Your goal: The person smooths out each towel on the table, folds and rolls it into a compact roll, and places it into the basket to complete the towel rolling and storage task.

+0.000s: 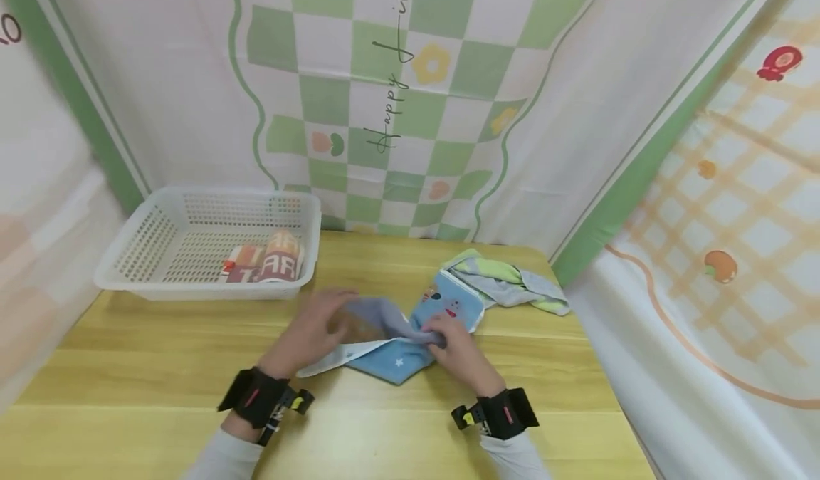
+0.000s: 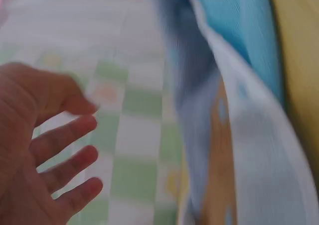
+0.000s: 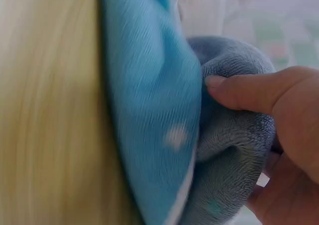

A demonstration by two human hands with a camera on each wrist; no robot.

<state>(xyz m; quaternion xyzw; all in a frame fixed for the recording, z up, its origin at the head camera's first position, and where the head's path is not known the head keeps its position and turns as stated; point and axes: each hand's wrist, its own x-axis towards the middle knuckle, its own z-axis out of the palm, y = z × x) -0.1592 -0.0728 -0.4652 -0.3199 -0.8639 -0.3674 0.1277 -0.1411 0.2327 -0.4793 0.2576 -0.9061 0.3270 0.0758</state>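
Note:
A blue towel [image 1: 398, 363] with a white star and white edging lies crumpled in the middle of the table, part of it raised in greyish-blue and brown folds. My right hand [image 1: 456, 348] pinches a greyish-blue fold of it; in the right wrist view the thumb [image 3: 239, 91] presses on the cloth from above. My left hand [image 1: 310, 334] is beside the towel's left end, slightly blurred. In the left wrist view its fingers [image 2: 75, 165] are spread and relaxed, apart from the cloth [image 2: 269, 150], holding nothing.
A white perforated basket [image 1: 192, 291] stands at the back left, with rolled orange-and-white cloths [image 1: 280, 258] inside. A grey and lime-green cloth [image 1: 512, 284] lies crumpled at the back right, touching the blue towel. Printed curtains [image 1: 397, 110] hang behind the wooden table [image 1: 378, 437].

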